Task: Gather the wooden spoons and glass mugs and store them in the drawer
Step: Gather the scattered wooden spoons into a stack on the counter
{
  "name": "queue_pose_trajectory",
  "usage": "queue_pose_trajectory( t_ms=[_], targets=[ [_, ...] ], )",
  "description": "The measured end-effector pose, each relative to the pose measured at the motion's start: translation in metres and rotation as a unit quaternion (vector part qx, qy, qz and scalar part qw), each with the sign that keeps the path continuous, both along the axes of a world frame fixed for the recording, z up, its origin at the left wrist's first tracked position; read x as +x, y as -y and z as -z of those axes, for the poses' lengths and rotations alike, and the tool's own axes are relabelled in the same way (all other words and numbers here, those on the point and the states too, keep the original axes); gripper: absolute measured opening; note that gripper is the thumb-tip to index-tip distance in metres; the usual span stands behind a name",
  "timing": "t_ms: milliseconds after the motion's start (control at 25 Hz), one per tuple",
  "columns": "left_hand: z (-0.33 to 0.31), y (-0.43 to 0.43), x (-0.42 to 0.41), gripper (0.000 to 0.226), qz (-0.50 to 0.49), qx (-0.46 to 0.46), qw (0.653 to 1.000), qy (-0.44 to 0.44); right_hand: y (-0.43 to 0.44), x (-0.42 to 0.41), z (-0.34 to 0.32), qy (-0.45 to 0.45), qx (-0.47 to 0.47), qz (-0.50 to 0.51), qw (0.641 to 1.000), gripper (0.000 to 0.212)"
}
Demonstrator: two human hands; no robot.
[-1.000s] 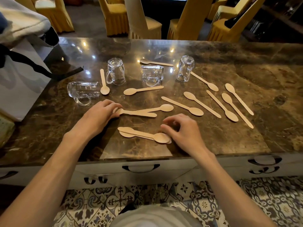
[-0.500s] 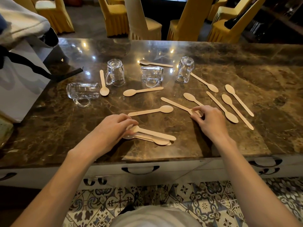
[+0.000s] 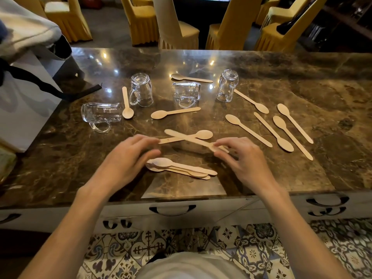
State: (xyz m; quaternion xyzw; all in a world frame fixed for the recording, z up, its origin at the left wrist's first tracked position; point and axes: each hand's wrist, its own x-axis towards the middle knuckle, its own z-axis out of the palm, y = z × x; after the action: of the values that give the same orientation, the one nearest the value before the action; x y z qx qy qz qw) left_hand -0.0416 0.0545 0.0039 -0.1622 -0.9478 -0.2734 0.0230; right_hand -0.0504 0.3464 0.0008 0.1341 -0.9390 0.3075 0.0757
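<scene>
**Spoons Being Gathered on the Marble Counter**

My right hand (image 3: pixel 244 158) pinched the bowl end of one wooden spoon (image 3: pixel 191 139), its handle lying across a second spoon (image 3: pixel 198 135) near the middle of the marble counter (image 3: pixel 281 67). My left hand (image 3: pixel 128 158) hovered with loosely curled fingers, empty, fingertips just beside that second spoon's handle end. A stack of spoons (image 3: pixel 181 169) lay between my hands, near the front edge.

Toward the right edge lay five loose spoons (image 3: pixel 281 125). One more spoon (image 3: pixel 175 113) rested at the centre, another (image 3: pixel 191 78) further back, and another (image 3: pixel 126 103) toward the left.

Four glass mugs sat in the back half: a tipped mug (image 3: pixel 100 115) on its side toward the left, an upside-down mug (image 3: pixel 141 90) beside it, another side-lying mug (image 3: pixel 186 92) in the middle, and a leaning mug (image 3: pixel 227 86) to its right.

A shut drawer (image 3: pixel 173 210) with a dark handle sat below the front edge. A white bag (image 3: pixel 24 101) stood on the left edge.
</scene>
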Motion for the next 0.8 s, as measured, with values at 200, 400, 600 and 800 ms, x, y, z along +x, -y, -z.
queue_pose_trajectory(
  t_ms=[200,400,600,800],
  targets=[
    [-0.009,0.004,-0.031,0.031,-0.082,-0.003,0.996,-0.045,0.02,0.016,0.009,0.026,0.022,-0.072,0.997,0.024],
    [-0.003,-0.019,-0.06,0.036,-0.021,-0.07,0.996,0.041,0.023,0.023,0.019,0.038,0.036,-0.078,0.996,0.023],
    [0.002,-0.043,-0.07,0.034,0.013,-0.136,0.989,0.055,0.02,0.023,0.018,0.045,0.018,-0.087,0.995,0.026],
    [0.005,-0.049,-0.076,0.017,0.019,-0.151,0.986,0.068,0.009,0.016,0.015,0.044,-0.025,-0.066,0.997,0.026]
  ],
)
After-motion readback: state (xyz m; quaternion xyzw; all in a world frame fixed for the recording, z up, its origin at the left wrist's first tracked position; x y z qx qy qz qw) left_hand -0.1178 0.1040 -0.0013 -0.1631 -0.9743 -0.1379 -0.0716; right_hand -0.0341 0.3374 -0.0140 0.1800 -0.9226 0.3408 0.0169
